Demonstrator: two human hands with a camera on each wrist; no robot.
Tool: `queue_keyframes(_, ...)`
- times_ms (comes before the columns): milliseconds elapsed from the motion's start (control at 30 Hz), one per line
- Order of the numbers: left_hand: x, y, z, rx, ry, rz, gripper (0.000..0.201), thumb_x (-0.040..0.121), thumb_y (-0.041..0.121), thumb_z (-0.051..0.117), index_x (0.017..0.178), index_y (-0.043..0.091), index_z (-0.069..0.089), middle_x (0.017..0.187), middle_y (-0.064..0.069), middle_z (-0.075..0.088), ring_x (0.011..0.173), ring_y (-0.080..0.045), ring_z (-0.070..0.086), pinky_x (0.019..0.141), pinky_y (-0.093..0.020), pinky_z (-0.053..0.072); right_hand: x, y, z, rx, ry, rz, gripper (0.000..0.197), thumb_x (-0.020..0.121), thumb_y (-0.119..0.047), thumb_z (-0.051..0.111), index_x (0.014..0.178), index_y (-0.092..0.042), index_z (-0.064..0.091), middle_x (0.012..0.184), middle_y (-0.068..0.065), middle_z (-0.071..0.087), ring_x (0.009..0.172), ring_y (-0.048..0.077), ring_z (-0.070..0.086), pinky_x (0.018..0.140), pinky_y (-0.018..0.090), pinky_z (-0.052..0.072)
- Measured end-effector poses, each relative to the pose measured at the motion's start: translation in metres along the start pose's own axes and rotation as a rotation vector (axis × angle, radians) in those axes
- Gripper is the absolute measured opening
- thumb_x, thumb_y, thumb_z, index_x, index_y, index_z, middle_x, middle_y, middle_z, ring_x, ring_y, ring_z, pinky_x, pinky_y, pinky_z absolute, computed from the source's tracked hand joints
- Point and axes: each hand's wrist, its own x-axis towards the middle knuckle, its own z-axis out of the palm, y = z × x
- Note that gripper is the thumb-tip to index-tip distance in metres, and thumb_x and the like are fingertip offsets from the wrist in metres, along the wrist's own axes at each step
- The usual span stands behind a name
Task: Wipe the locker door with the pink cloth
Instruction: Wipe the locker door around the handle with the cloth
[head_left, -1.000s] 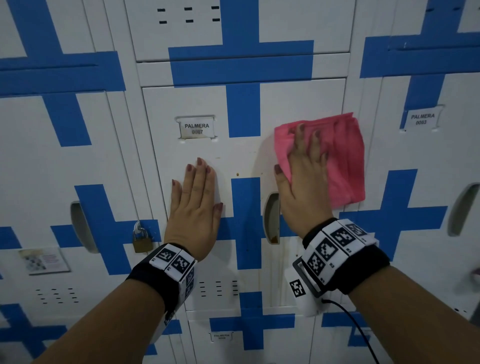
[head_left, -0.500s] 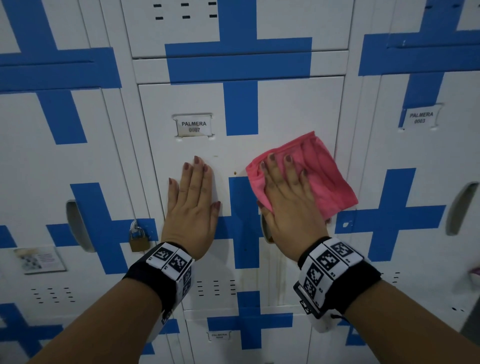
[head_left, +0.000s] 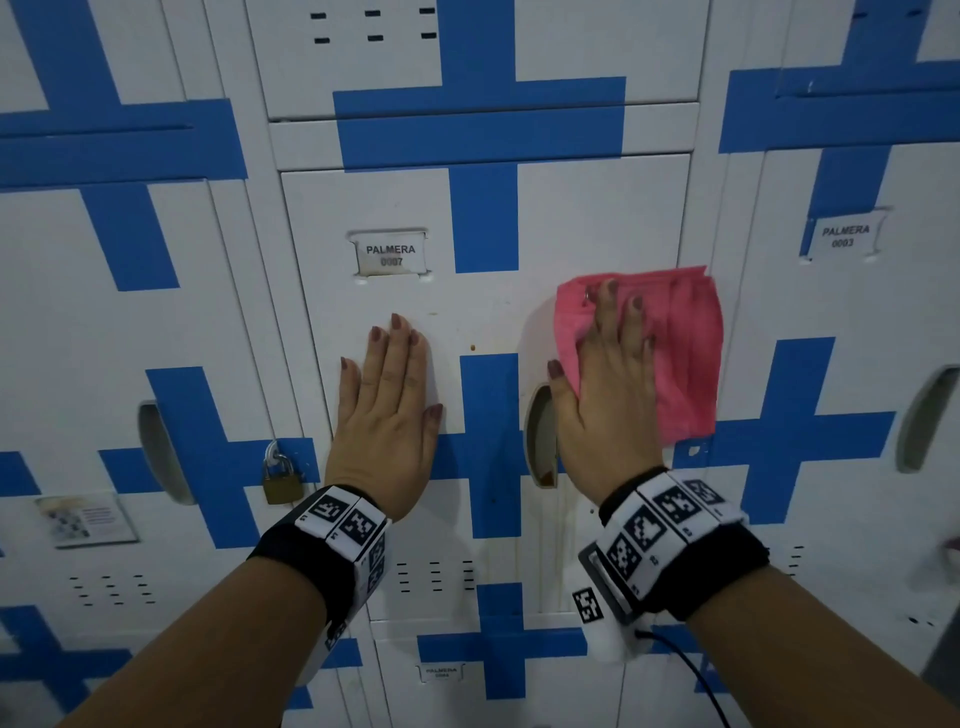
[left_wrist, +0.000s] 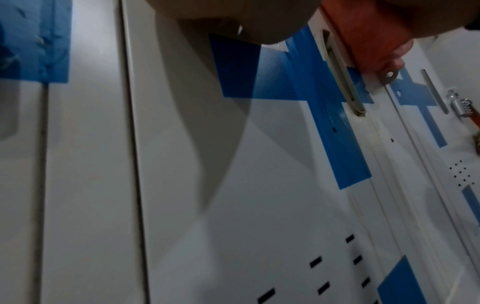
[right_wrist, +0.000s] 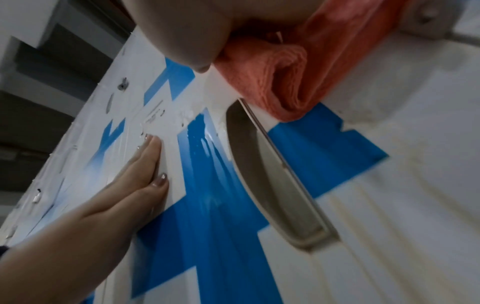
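The white locker door (head_left: 395, 208) with a blue cross and a "PALMERA 0007" label fills the middle of the head view. My left hand (head_left: 387, 410) lies flat on it with straight fingers, left of the cross. With flat fingers my right hand (head_left: 608, 384) presses the folded pink cloth (head_left: 685, 353) against the door's right edge, above the recessed handle (head_left: 540, 441). In the right wrist view the cloth (right_wrist: 280, 78) bunches under my palm, over the handle (right_wrist: 275, 176); the left hand (right_wrist: 130, 181) shows flat beside the wet blue cross. The left wrist view catches the cloth (left_wrist: 369, 30) at top right.
A brass padlock (head_left: 280, 480) hangs on the locker to the left. Neighbouring lockers with recessed handles (head_left: 930, 415) stand on both sides. Yellowish streaks run down the door (head_left: 550, 561) below the handle. A small paper notice (head_left: 85, 519) sticks at the lower left.
My right hand slid the cloth down and left to the door's middle, then back up and right to the door's right edge. The left hand stayed flat in place.
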Motion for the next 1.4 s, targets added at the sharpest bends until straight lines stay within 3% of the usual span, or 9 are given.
queue_keyframes(300,0.002,0.002,0.0,-0.01,0.0,0.012,0.063,0.096,0.033,0.02,0.147,0.01,-0.009,0.156,-0.003,-0.012,0.143,-0.016,-0.02,0.116,-0.036,-0.012,0.028,-0.019,-0.009,-0.166,-0.057,-0.138,0.062,0.098,-0.032,0.03,0.151,-0.021,-0.001,0.158,-0.003,-0.009,0.139,0.015,-0.023,0.114,0.039,-0.014)
queue_keyframes(433,0.002,0.002,0.0,-0.013,0.005,0.014,0.064,0.096,0.032,0.023,0.148,0.008,-0.007,0.156,-0.003,-0.009,0.143,-0.016,-0.019,0.116,-0.037,-0.012,0.028,-0.024,-0.005,-0.167,-0.076,-0.18,0.062,0.097,-0.033,0.03,0.151,-0.02,0.001,0.158,-0.004,-0.008,0.141,0.018,-0.02,0.114,0.041,-0.012)
queue_keyframes(567,0.001,0.002,0.0,-0.008,0.02,0.023,0.063,0.096,0.03,0.024,0.148,0.008,-0.004,0.156,-0.005,-0.007,0.144,-0.017,-0.017,0.116,-0.038,-0.011,0.02,-0.029,0.003,-0.239,-0.116,-0.295,0.063,0.094,-0.03,0.036,0.151,-0.016,0.012,0.159,0.001,0.006,0.145,0.025,-0.005,0.116,0.048,0.0)
queue_keyframes(833,0.002,0.002,0.002,-0.018,0.024,0.029,0.063,0.096,0.028,0.027,0.148,0.007,0.001,0.156,-0.007,-0.003,0.144,-0.018,-0.014,0.116,-0.039,-0.009,-0.007,-0.008,0.012,-0.337,-0.227,-0.473,0.066,0.086,-0.025,0.046,0.148,-0.017,0.025,0.156,-0.001,0.018,0.145,0.023,0.006,0.115,0.047,0.006)
queue_keyframes(1000,0.002,0.002,0.0,-0.009,0.019,0.016,0.064,0.095,0.031,0.026,0.148,0.006,-0.001,0.156,-0.006,-0.005,0.144,-0.016,-0.017,0.116,-0.035,-0.013,-0.026,0.005,0.016,-0.271,-0.24,-0.388,0.065,0.087,-0.026,0.037,0.149,-0.017,0.019,0.157,-0.002,0.014,0.145,0.019,0.003,0.115,0.046,0.007)
queue_keyframes(1200,0.002,0.003,-0.001,-0.007,0.025,0.008,0.065,0.095,0.032,0.024,0.148,0.009,-0.006,0.156,-0.004,-0.006,0.144,-0.015,-0.017,0.116,-0.037,-0.01,-0.034,0.008,0.019,-0.103,-0.178,-0.199,0.071,0.089,-0.029,0.029,0.147,-0.02,-0.01,0.156,-0.008,-0.004,0.145,0.015,-0.01,0.116,0.043,0.004)
queue_keyframes(1400,0.003,0.003,0.0,-0.005,0.033,0.004,0.064,0.095,0.032,0.025,0.147,0.008,-0.004,0.156,-0.004,-0.005,0.144,-0.015,-0.016,0.116,-0.038,-0.008,-0.011,-0.011,0.016,-0.072,-0.125,-0.173,0.067,0.095,-0.03,0.033,0.15,-0.02,-0.004,0.156,-0.008,-0.011,0.144,0.016,-0.018,0.117,0.045,-0.004)
